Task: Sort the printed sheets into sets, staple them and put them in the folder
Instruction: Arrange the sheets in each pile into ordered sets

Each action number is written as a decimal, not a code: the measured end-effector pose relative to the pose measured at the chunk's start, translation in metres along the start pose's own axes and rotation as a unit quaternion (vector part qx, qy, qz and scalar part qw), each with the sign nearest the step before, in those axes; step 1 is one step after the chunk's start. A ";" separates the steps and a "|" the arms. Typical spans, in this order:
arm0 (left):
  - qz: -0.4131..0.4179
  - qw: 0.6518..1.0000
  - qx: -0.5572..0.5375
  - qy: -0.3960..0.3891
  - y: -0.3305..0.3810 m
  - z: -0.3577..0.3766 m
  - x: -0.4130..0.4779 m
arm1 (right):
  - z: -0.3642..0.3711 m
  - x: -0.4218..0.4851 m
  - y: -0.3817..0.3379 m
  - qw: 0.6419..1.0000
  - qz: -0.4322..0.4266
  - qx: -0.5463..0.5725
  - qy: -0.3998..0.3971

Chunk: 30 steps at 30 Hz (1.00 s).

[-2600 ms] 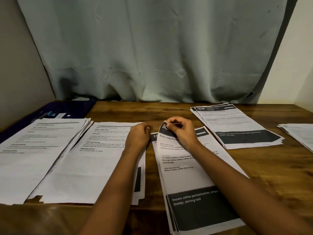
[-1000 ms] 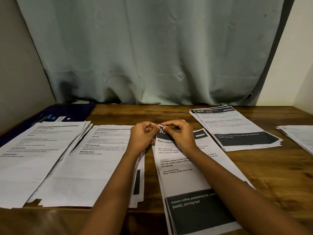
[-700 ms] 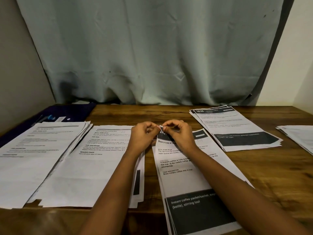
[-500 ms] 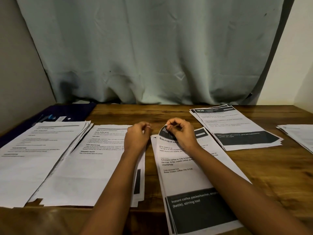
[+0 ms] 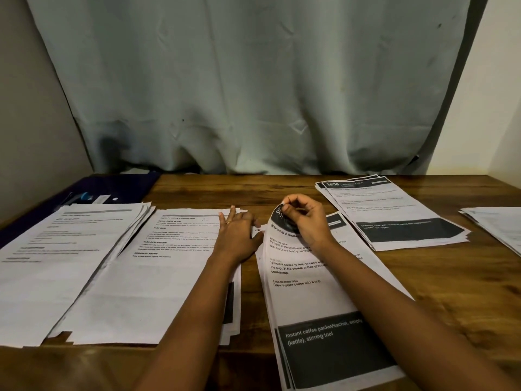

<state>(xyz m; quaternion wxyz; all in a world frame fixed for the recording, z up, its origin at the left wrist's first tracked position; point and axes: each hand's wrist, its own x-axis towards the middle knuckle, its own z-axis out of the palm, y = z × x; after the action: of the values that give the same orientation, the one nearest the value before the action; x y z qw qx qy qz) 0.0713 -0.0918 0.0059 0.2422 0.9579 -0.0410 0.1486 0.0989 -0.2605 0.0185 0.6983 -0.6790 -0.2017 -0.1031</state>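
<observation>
Pinching the far left corner of the top sheet [image 5: 298, 294] between thumb and curled fingers, the right hand [image 5: 306, 221] bends that corner up off the coffee stack [image 5: 337, 222], which lies straight in front of the person with its near end hanging past the front edge of the table [image 5: 451, 292]. The left hand [image 5: 238, 235] lies palm down with fingers spread on the far right corner of the middle pile [image 5: 158, 277], just beside the stack but not weighing it down. That is the weak point, I judge: with nothing pinning the stack, a pull on the corner may drag the sheets below along, fan them, or tip the overhanging end off the table. A second sheet could also cling to the first and ride with it into the wrong set; whether the pinch holds one sheet or two I cannot tell. A hard bend may crease or tear the corner where a staple would go. The left pile [image 5: 56, 263] and the 3638 pile [image 5: 394, 218] sit near, so a misplaced sheet is easy. The dark folder [image 5: 124, 187] waits at the far left, partly under the left pile.
</observation>
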 end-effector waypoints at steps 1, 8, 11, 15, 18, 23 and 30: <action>-0.001 1.000 -0.004 -0.002 0.001 0.000 0.000 | 0.000 0.000 0.000 1.000 0.000 0.001 0.000; 0.010 0.999 0.036 0.011 0.001 0.003 0.002 | 0.000 0.000 0.000 1.000 0.004 0.006 0.000; 0.011 0.999 0.038 0.015 0.004 0.002 0.001 | 0.000 0.000 -0.001 1.000 0.003 0.011 -0.004; 0.014 0.999 0.040 0.016 0.006 0.000 -0.001 | 0.000 -0.002 -0.002 1.000 -0.001 0.010 -0.001; 0.014 0.999 0.048 0.007 0.007 0.000 -0.001 | 0.000 -0.002 -0.003 1.000 -0.001 0.008 0.001; 0.016 0.997 0.067 0.017 0.006 -0.002 -0.001 | 0.000 -0.002 -0.003 1.000 -0.005 0.006 0.003; -0.031 0.966 -0.253 0.046 0.016 -0.010 -0.006 | 0.000 -0.001 -0.001 0.999 -0.026 -0.030 0.009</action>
<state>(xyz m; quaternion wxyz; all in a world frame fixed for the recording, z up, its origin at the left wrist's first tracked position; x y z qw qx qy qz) 0.0603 -0.1015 0.0198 0.4823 0.8585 -0.0366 0.1702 0.0976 -0.2605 0.0188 0.6767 -0.6930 -0.2099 -0.1332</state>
